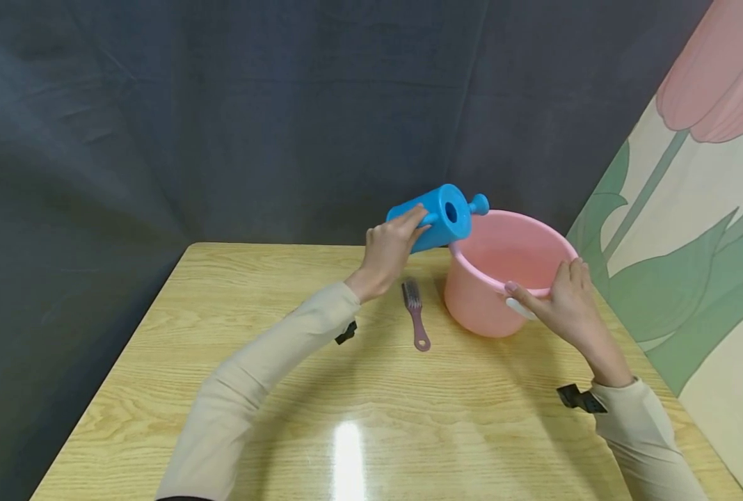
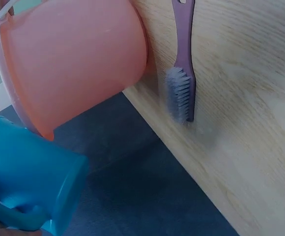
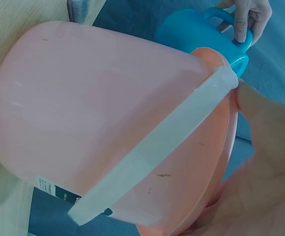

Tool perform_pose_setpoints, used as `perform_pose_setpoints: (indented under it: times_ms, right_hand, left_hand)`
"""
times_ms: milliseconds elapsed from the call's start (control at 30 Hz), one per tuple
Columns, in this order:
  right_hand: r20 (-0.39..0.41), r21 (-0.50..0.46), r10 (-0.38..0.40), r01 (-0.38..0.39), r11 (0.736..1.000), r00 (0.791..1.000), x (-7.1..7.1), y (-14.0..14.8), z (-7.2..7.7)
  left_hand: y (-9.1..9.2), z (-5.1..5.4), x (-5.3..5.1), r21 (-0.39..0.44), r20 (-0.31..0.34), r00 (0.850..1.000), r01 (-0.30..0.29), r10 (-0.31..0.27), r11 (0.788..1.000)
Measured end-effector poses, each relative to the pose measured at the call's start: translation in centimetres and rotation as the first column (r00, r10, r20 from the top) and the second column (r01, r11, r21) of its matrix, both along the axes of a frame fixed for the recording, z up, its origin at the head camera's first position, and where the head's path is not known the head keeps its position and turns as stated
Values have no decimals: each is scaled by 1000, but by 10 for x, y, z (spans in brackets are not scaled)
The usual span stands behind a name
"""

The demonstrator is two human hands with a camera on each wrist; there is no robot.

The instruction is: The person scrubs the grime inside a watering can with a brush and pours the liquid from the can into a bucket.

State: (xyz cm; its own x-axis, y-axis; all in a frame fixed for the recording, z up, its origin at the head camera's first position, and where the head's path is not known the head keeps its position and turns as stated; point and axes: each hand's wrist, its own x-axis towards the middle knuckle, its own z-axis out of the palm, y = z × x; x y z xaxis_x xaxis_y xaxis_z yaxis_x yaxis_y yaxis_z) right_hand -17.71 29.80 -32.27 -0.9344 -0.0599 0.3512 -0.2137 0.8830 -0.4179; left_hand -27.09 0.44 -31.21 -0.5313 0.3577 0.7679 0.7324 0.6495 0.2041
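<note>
Just ahead of the left grip [image 1: 386, 256], a blue watering can [image 1: 433, 202] hangs tilted, its round rose [image 1: 480, 204] at the left edge of the pink plastic bucket [image 1: 481, 306], which stands on the tabletop [image 1: 459, 417] to the left of the right grip [image 1: 565, 306]. To do this well, I would bring the rose clear inside the rim before tipping further, turn the can slowly, and brace the bucket against any knock; whether the can holds liquid, I cannot tell. The left grip is closed snugly round the can's loop handle [image 3: 220, 13], the thumb pressed along it. The right grip is spread wider, holding the bucket's rim with the thumb by the pivot of the white bail handle [image 3: 152, 148]. Nearer than the left grip and to its right lies a purple-handled brush [image 1: 415, 311], apart from both hands.
</note>
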Motion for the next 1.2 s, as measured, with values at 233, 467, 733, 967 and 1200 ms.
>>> perform_pose_setpoints:
  times_ms: [233,467,733,967,1200]
  right_hand:
    - [0,-12,7,-7,1000,1000,-1,2,1]
    - [8,2,-3,3,1000,1000,0,0,1]
    - [-2,-7,10,-10,1000,1000,1,0,1]
    - [3,-2,16,-16,1000,1000,1,1,1]
    - [23,4,20,-20,1000,1000,3,0,2]
  left_hand:
    - [1,4,1,-42,-25,1000,-7,6,999]
    - [1,7,4,-108,-55,998,-29,24,994]
    - [4,12,7,-163,-90,995,-57,43,985]
    - [4,14,9,-207,-72,996,-59,45,977]
    - [5,15,11,-265,-67,996,-75,59,961]
